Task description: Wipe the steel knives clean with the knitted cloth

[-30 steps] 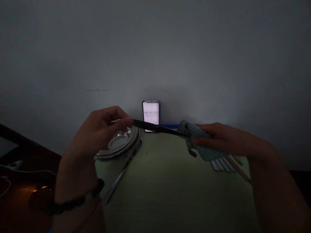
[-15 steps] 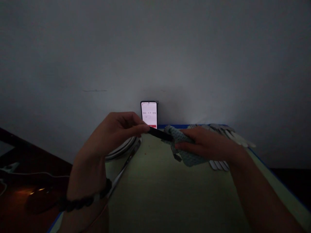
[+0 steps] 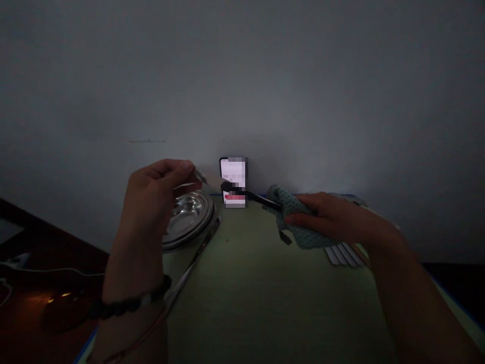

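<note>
My left hand (image 3: 157,184) is raised over the metal plates, pinching the shiny metal end of a black-handled utensil (image 3: 261,200). Its exact kind is hard to make out in the dim light. A pale green cloth (image 3: 303,230) with a dark checked edge is wrapped about the utensil's other end. My right hand (image 3: 326,217) grips that cloth, thumb and fingers closed around it. The part of the utensil inside the cloth is hidden.
Stacked metal plates (image 3: 189,217) sit at the table's left, beside a long dark-handled utensil (image 3: 197,253). Against the wall leans a phone (image 3: 234,172), partly pixelated. Several pale-ended utensils (image 3: 343,254) lie at right on the green table (image 3: 265,303).
My left hand has moved left and up, from the black part to the metal end. My right hand and the cloth have shifted slightly right. More of the plates now shows.
</note>
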A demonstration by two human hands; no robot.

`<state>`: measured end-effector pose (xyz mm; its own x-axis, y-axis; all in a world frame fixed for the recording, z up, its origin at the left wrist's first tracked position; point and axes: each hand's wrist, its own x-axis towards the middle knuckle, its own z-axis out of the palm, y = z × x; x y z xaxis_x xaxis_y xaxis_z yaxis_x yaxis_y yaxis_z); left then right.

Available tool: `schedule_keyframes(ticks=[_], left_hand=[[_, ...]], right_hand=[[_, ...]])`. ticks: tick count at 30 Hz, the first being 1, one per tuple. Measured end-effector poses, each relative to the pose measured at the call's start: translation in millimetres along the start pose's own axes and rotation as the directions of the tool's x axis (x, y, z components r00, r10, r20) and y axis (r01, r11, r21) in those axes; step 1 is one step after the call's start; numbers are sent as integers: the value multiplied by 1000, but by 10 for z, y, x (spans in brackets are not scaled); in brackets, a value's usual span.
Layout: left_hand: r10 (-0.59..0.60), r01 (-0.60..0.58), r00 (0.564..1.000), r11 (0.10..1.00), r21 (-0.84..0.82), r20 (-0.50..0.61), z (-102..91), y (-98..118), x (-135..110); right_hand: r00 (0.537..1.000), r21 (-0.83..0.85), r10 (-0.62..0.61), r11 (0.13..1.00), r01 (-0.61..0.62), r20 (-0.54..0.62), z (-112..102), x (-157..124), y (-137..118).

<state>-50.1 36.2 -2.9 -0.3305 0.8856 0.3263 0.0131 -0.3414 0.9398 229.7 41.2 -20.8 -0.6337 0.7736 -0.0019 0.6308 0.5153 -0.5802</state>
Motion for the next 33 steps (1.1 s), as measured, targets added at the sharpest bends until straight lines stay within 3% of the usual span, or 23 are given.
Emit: schedule_keyframes(ticks=[6,13,17,21,24,28,33], left_hand=[[-7,3,999,997,-71,-48,29,-42,25],[-129,139,986,986,-94,106,141,-81,15],[-59,56,998,994,-98,-21,163,-83,13],[-4,-21,988,988,-155,-155,-12,-41,77],[-6,-39,971,982,-186,-239,-111,-8,114],[2,-15,995,992,-122,-103,42,-13,46],[-7,20,976,998,-62,216,483,-140,-145]], right_hand=[[1000,43,26,999,-27,15,-25,-27,21],[1000,68,8,998,-7,-21,79,66,37],[999,120,-25,992,27,-20,108,67,-17],[999,75,-32,997,28,44,174,31,-17],[998,25,33,999,-34,54,342,-16,21],[985,26,61,997,-67,164,582,-147,44],[997,270,-41,963,22,67,596,-422,28]])
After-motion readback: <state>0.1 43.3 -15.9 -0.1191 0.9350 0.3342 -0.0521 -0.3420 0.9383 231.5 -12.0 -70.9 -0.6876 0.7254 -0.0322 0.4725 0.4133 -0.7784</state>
